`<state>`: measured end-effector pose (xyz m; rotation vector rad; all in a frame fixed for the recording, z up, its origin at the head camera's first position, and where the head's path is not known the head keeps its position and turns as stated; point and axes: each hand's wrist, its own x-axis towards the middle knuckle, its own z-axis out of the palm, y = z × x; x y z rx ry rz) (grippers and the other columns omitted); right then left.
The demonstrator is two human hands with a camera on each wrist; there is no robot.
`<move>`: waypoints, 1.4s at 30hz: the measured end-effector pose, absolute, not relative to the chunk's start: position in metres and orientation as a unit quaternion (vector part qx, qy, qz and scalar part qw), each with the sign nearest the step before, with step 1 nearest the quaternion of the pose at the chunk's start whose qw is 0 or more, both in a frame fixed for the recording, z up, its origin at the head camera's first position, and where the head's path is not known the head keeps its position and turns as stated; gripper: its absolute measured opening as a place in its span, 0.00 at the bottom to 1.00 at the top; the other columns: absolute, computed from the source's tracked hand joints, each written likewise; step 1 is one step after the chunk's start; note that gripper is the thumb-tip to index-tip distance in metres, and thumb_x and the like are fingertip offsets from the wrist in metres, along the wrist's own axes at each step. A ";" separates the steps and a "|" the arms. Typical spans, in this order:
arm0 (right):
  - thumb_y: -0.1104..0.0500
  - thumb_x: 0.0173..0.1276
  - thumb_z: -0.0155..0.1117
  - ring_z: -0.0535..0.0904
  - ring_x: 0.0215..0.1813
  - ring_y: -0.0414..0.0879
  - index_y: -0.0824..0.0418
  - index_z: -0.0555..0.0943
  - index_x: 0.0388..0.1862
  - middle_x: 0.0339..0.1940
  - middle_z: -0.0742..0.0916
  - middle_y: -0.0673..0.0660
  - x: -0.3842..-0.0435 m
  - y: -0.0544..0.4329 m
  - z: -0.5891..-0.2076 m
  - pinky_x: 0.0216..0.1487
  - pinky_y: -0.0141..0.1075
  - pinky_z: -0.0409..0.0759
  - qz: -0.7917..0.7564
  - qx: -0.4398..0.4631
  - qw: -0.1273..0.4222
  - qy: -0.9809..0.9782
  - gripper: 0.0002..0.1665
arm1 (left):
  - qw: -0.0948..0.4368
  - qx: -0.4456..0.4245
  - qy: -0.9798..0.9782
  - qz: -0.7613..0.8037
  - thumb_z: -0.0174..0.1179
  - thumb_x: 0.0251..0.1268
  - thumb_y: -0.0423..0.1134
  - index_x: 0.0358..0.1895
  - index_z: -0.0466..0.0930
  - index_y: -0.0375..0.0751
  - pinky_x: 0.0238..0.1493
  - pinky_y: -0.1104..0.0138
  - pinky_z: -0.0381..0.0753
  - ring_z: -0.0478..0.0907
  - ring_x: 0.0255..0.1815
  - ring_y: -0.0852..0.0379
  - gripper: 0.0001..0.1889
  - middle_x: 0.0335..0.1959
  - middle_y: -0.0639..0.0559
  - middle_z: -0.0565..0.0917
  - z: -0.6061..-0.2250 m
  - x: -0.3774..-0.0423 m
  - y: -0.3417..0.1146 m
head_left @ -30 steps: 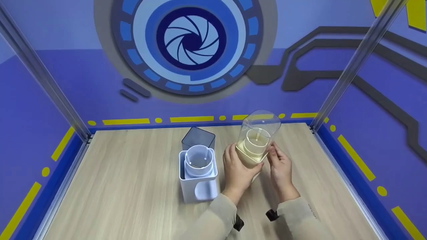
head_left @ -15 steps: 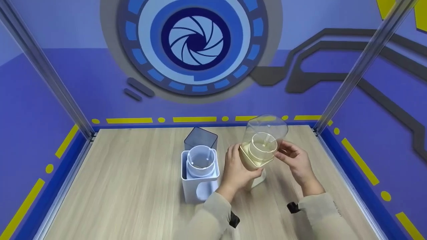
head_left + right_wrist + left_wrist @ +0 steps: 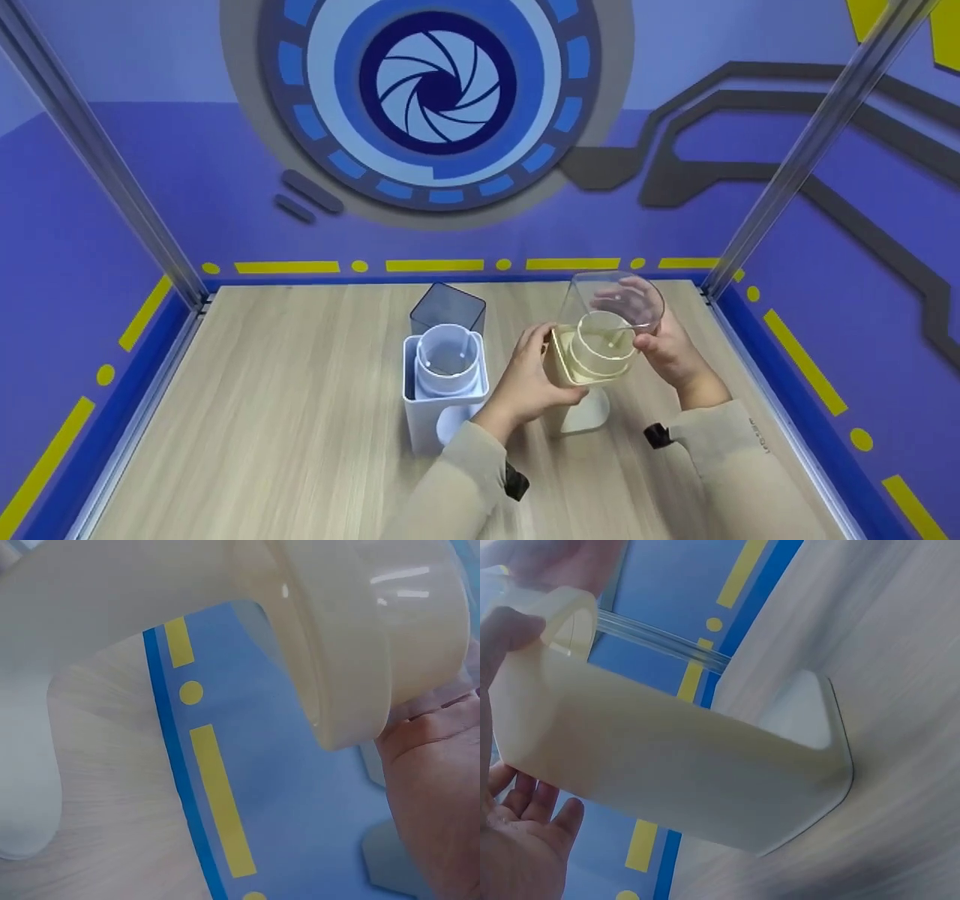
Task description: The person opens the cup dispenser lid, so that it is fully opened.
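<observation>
My left hand [image 3: 529, 379] grips the upper end of a cream square-bodied dispenser [image 3: 667, 750], thumb on the near side and fingers around the far side. The dispenser leans, and its rounded foot [image 3: 592, 411] shows close over the tabletop. A round cream collar [image 3: 604, 352] rises from its square top. Beyond the collar is a clear plastic cover [image 3: 589, 294], held in my right hand [image 3: 675, 356] with the fingers seen through the plastic and the thumb in front. In the right wrist view the collar [image 3: 352, 652] hides part of that hand.
To the left stands a pale blue-white dispenser [image 3: 421, 424] of similar shape, with a round collar and a scooped front. A dark translucent square cover [image 3: 448, 306] stands behind it. Decorated blue walls and metal posts border the wooden table [image 3: 285, 420].
My right hand has moved from beside the collar outward, then up around the clear cover. The cream dispenser has shifted slightly right in my left hand, while the blue-white dispenser stays in place.
</observation>
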<state>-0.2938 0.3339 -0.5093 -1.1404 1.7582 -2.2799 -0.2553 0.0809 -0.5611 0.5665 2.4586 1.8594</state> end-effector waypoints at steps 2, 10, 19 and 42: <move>0.45 0.73 0.83 0.83 0.79 0.55 0.54 0.67 0.85 0.79 0.85 0.60 -0.294 0.333 -0.511 0.80 0.45 0.84 -0.730 -0.372 0.028 0.572 0.50 | 0.014 0.178 0.783 0.596 0.93 0.44 0.46 0.86 0.66 0.44 0.87 0.51 0.75 0.73 0.81 0.50 0.63 0.81 0.49 0.73 -0.562 -0.256 0.079; 0.40 0.70 0.85 0.89 0.73 0.52 0.61 0.74 0.81 0.71 0.91 0.64 -0.295 0.327 -0.516 0.79 0.41 0.85 -0.724 -0.358 -0.017 0.589 0.50 | 0.028 0.169 0.765 0.621 0.94 0.43 0.48 0.87 0.67 0.40 0.90 0.53 0.71 0.74 0.85 0.48 0.64 0.81 0.47 0.79 -0.564 -0.258 0.077; 0.43 0.66 0.88 0.93 0.66 0.54 0.66 0.79 0.74 0.64 0.94 0.65 -0.297 0.324 -0.512 0.75 0.41 0.88 -0.729 -0.358 -0.047 0.582 0.47 | 0.020 0.185 0.749 0.636 0.95 0.42 0.45 0.85 0.70 0.40 0.88 0.61 0.73 0.77 0.83 0.51 0.61 0.77 0.51 0.83 -0.569 -0.261 0.075; 0.46 0.63 0.91 0.94 0.66 0.55 0.70 0.79 0.75 0.64 0.93 0.66 -0.295 0.323 -0.503 0.73 0.43 0.90 -0.715 -0.359 -0.063 0.596 0.51 | 0.037 0.173 0.748 0.639 0.95 0.43 0.46 0.85 0.71 0.44 0.90 0.58 0.72 0.76 0.85 0.52 0.61 0.78 0.53 0.83 -0.568 -0.260 0.076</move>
